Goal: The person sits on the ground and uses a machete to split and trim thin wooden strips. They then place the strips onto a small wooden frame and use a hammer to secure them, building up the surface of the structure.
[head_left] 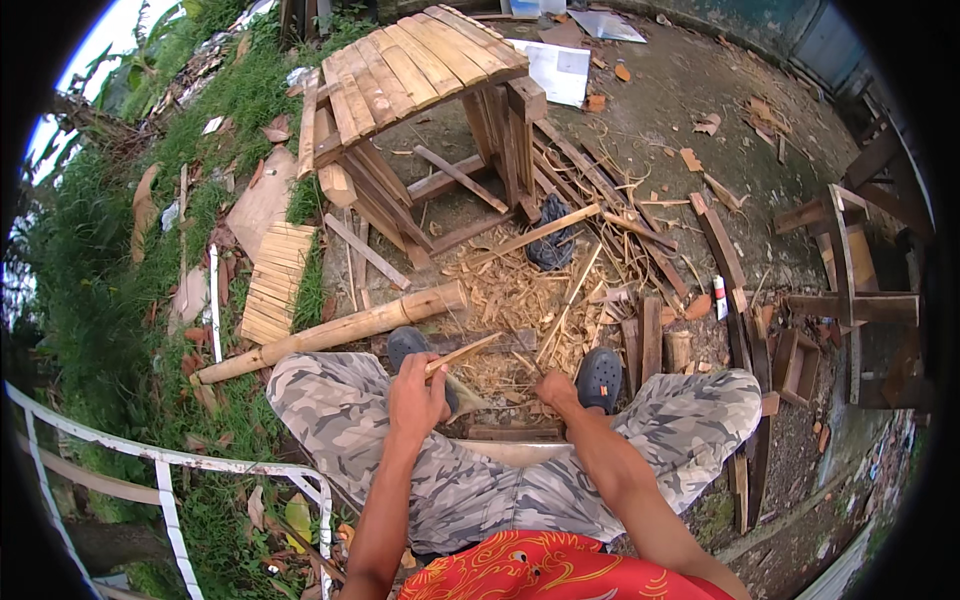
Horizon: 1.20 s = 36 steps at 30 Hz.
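My left hand (414,397) is closed around a pale strip of split bamboo (466,352), whose tapered end points up and to the right. Between my knees, my right hand (558,391) is closed too. A short, thin, dark piece (526,363) shows at its fingers, too small to make out as a blade or a stick. Beyond that hand a narrow bamboo strip (570,300) slants away over the heap of shavings (500,278). I cannot tell whether the hand touches this strip.
A thick bamboo pole (330,332) lies in front of my left foot. Farther off stands a slatted bamboo-topped stool (400,75). Wood lengths (715,240) and a black plastic bag (550,235) lie right of it. A white metal rail (230,463) curves at lower left; wooden frames (845,260) stand right.
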Each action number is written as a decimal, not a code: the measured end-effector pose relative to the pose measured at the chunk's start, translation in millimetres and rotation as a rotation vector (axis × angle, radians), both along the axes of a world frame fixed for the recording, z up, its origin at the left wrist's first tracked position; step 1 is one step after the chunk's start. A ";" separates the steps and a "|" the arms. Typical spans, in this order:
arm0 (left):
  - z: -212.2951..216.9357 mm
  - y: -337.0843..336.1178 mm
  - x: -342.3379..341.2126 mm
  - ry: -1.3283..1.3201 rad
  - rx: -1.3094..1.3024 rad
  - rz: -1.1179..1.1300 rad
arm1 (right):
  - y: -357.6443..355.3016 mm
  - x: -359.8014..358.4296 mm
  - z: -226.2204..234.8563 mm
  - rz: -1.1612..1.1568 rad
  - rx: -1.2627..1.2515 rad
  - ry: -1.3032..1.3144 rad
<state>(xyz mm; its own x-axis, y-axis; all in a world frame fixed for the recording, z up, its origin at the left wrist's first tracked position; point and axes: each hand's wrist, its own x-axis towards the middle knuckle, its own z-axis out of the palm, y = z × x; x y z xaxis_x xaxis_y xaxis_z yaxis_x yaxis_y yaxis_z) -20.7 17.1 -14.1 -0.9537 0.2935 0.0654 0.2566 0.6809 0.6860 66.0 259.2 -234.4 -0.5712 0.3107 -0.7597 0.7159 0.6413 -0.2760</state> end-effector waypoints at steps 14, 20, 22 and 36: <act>202.5 -24.3 -13.1 0.261 -0.095 -0.411 | 72.3 -57.2 186.3 0.147 0.003 0.171; 246.0 5.7 -60.4 0.065 -0.433 -0.839 | 66.7 -44.8 224.4 0.264 0.100 0.220; 258.0 9.1 -66.2 0.086 -0.473 -0.887 | 66.8 -38.8 223.1 0.320 0.119 0.214; 300.0 -35.8 -56.8 0.365 -0.252 -0.577 | 73.6 -43.2 213.1 0.350 0.069 0.164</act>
<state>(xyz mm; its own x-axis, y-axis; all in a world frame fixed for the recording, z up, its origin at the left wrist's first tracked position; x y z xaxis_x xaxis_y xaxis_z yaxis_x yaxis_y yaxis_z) -77.5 -18.6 285.9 -0.5730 0.7911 0.2138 0.8048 0.4941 0.3288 22.8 332.8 -21.4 -0.7641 0.1231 -0.6332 0.4007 0.8599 -0.3163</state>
